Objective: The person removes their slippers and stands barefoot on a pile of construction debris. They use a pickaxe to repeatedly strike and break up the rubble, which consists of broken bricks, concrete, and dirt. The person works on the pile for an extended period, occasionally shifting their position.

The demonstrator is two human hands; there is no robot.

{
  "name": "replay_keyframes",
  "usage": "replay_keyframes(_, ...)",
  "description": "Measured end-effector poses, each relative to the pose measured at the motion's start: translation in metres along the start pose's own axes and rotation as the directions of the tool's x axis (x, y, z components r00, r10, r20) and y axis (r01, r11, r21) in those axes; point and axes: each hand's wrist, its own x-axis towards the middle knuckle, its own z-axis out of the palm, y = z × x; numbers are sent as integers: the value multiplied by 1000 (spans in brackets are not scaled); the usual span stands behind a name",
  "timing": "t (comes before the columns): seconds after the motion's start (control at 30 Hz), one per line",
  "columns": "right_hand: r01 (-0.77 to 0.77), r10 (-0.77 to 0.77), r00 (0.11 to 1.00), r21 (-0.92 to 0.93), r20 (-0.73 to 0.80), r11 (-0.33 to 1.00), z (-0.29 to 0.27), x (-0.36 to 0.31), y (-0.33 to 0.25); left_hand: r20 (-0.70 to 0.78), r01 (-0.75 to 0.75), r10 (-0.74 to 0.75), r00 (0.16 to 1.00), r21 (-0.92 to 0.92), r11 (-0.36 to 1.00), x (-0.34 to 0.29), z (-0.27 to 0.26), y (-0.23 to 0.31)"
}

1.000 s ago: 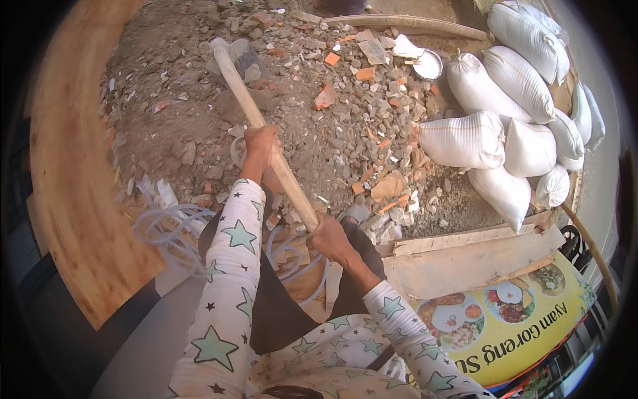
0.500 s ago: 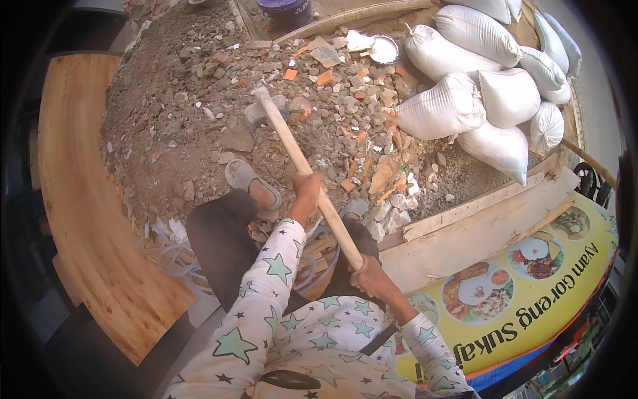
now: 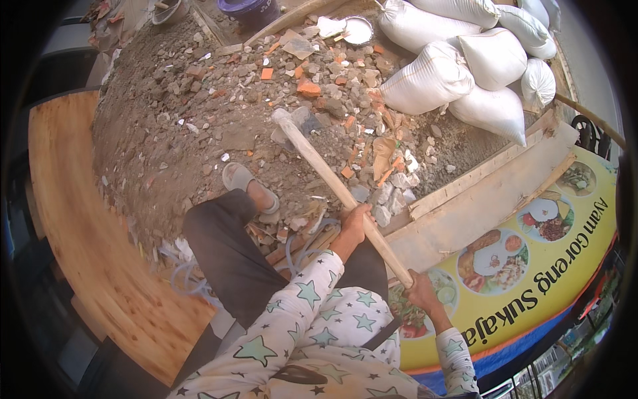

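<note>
Both my hands grip a hoe with a long pale wooden handle (image 3: 325, 163). My left hand (image 3: 357, 223) is wrapped round the middle of the handle. My right hand (image 3: 420, 291) closes on its near end, at the lower right. The hoe's grey metal blade (image 3: 306, 121) lies among loose rubble (image 3: 219, 126), partly hidden behind the handle's far end. Broken brick, stone and grey soil surround the blade. My sandalled foot (image 3: 249, 186) stands on the heap, left of the handle.
White filled sacks (image 3: 432, 76) are piled at the far right. A wooden board (image 3: 80, 199) runs along the left, and planks (image 3: 478, 193) edge the heap on the right beside a yellow banner (image 3: 565, 266). A purple bucket (image 3: 251, 12) and a white-filled tin (image 3: 359, 30) stand at the back.
My hands and the hoe have shifted right and nearer to me, the blade dragging across the rubble. The view has tilted slightly, and both hands keep their hold.
</note>
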Motion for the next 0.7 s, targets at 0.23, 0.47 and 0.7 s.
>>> replay_keyframes(0.23, 84, -92, 996, -221, -23, 972, -29, 40, 2, 37, -65, 74, 997, -204, 977, -1, 1, 15)
replay_keyframes(0.47, 454, -471, 882, -224, -28, 863, 6, 154, -90, -180, -399, 359, 916, -304, 865, -42, -31, 175)
replay_keyframes(0.7, 529, -535, 845, 103, 28, 842, 95, 181, -226, -356, -565, 566, 743, 120, 816, -9, -149, 336)
